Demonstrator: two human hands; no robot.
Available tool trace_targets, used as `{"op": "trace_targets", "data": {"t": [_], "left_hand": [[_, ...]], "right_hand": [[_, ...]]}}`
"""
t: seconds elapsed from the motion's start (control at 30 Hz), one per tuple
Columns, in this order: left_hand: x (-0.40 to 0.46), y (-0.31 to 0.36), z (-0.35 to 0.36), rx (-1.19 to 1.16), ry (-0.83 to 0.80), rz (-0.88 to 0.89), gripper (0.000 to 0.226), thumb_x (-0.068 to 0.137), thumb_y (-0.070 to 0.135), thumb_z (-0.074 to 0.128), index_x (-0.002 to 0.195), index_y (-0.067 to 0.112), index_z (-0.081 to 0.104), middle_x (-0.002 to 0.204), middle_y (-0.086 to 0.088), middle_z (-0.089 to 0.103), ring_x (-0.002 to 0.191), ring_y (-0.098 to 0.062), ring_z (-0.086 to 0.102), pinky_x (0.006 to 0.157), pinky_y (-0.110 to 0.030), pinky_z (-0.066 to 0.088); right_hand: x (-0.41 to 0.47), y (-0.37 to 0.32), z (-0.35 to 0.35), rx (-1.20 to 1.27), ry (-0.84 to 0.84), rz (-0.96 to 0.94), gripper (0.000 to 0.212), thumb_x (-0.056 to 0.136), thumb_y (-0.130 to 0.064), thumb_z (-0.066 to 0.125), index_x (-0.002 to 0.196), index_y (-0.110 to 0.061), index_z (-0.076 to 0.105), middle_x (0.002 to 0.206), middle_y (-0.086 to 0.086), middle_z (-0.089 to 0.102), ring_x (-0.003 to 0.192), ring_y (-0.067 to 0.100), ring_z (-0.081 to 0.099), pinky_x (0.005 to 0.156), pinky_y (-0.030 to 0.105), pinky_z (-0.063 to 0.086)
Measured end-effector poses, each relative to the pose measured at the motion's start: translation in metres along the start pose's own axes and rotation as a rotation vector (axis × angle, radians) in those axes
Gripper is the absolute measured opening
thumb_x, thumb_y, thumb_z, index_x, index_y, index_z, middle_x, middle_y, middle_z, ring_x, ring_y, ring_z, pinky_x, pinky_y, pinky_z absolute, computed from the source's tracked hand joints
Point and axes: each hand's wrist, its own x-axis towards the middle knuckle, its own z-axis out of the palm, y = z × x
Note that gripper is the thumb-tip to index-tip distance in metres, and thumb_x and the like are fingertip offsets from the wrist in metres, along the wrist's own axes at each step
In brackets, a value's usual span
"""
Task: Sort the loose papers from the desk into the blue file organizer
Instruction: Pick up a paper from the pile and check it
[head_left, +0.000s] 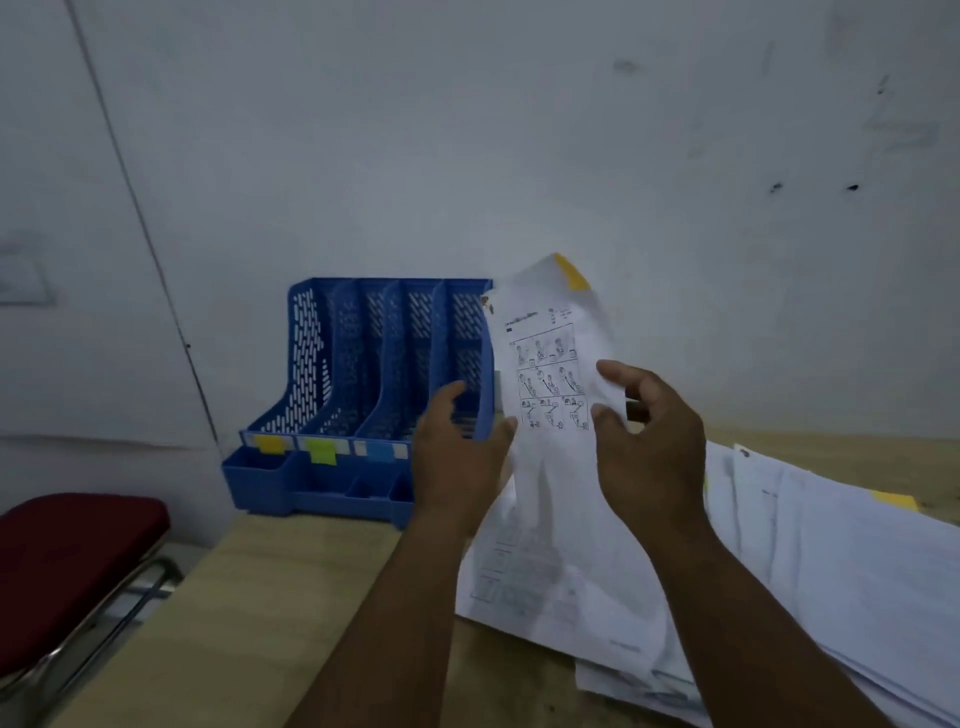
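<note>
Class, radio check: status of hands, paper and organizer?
Both hands grip illustrated sheet, yellow tab up. Blue file organizer slots look empty. Nothing blocking; paper pile waits right.

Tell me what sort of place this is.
Probably an office or study corner. A blue file organizer with colored labels stands on a wooden desk against a plain wall, loose papers lie piled beside it, and a red padded chair sits at the left.
</note>
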Motion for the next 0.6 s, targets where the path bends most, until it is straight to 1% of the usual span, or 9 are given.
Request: {"op": "trace_targets", "data": {"t": [0.07,0.13,0.2,0.27,0.33,0.4,0.47,0.53,0.6], "left_hand": [[0.008,0.002,-0.016,-0.079,-0.006,-0.162,0.086,0.080,0.057,0.078,0.150,0.033,0.034,0.155,0.000,0.038,0.136,-0.024,0.045,0.104,-0.041,0.047],[0.020,0.000,-0.038,-0.159,-0.045,-0.292,0.102,0.075,0.064,0.078,0.156,0.029,0.026,0.161,-0.002,0.031,0.140,-0.026,0.041,0.103,-0.039,0.045],[0.036,-0.003,-0.061,-0.268,-0.103,-0.388,0.118,0.065,0.070,0.080,0.158,0.027,0.023,0.161,-0.004,0.033,0.135,-0.029,0.048,0.105,-0.046,0.048],[0.046,-0.003,-0.079,-0.313,-0.100,-0.430,0.125,0.057,0.073,0.084,0.158,0.028,0.024,0.157,-0.006,0.040,0.128,-0.029,0.054,0.099,-0.050,0.053],[0.053,-0.005,-0.091,-0.270,-0.047,-0.395,0.127,0.055,0.073,0.084,0.157,0.026,0.026,0.159,-0.005,0.037,0.134,-0.030,0.049,0.104,-0.053,0.050],[0.058,-0.006,-0.101,-0.250,-0.017,-0.349,0.124,0.058,0.073,0.083,0.157,0.024,0.027,0.160,-0.003,0.035,0.137,-0.029,0.045,0.109,-0.053,0.045],[0.063,-0.004,-0.109,-0.299,-0.034,-0.319,0.122,0.057,0.077,0.081,0.155,0.024,0.033,0.158,-0.002,0.039,0.135,-0.026,0.047,0.109,-0.053,0.045],[0.068,-0.001,-0.115,-0.315,-0.076,-0.304,0.114,0.059,0.077,0.080,0.152,0.023,0.040,0.155,0.000,0.043,0.135,-0.025,0.048,0.111,-0.053,0.044],[0.071,0.003,-0.119,-0.322,-0.108,-0.298,0.108,0.058,0.077,0.081,0.145,0.022,0.050,0.148,0.000,0.053,0.131,-0.025,0.053,0.109,-0.053,0.045]], "right_hand": [[0.005,-0.004,0.009,0.066,-0.040,0.019,0.037,0.093,-0.003,0.066,0.117,-0.033,0.067,0.109,-0.026,0.063,0.095,-0.019,0.057,0.072,-0.001,0.043],[0.011,-0.007,0.022,0.139,-0.076,0.062,0.039,0.092,-0.003,0.068,0.111,-0.037,0.068,0.111,-0.022,0.067,0.098,-0.013,0.061,0.076,0.004,0.046],[0.017,-0.010,0.035,0.208,-0.107,0.100,0.037,0.091,-0.002,0.069,0.108,-0.035,0.070,0.108,-0.018,0.071,0.099,-0.007,0.066,0.082,0.013,0.052],[0.023,-0.014,0.047,0.271,-0.119,0.136,0.035,0.090,-0.001,0.070,0.106,-0.033,0.072,0.106,-0.013,0.074,0.099,0.000,0.069,0.085,0.021,0.055],[0.028,-0.019,0.058,0.343,-0.128,0.193,0.035,0.090,0.001,0.069,0.106,-0.030,0.073,0.107,-0.008,0.075,0.098,0.005,0.071,0.084,0.022,0.056],[0.032,-0.025,0.068,0.405,-0.138,0.258,0.034,0.091,0.002,0.068,0.110,-0.025,0.073,0.108,-0.003,0.076,0.097,0.010,0.072,0.080,0.022,0.057],[0.035,-0.033,0.075,0.451,-0.149,0.305,0.033,0.091,0.001,0.068,0.113,-0.023,0.074,0.107,-0.001,0.076,0.095,0.015,0.073,0.076,0.026,0.059],[0.039,-0.042,0.080,0.482,-0.170,0.332,0.032,0.092,-0.001,0.068,0.114,-0.023,0.074,0.105,-0.001,0.076,0.088,0.016,0.074,0.067,0.025,0.059],[0.044,-0.051,0.084,0.507,-0.189,0.332,0.034,0.091,-0.001,0.068,0.115,-0.024,0.074,0.103,-0.003,0.077,0.085,0.015,0.075,0.063,0.024,0.059]]}}
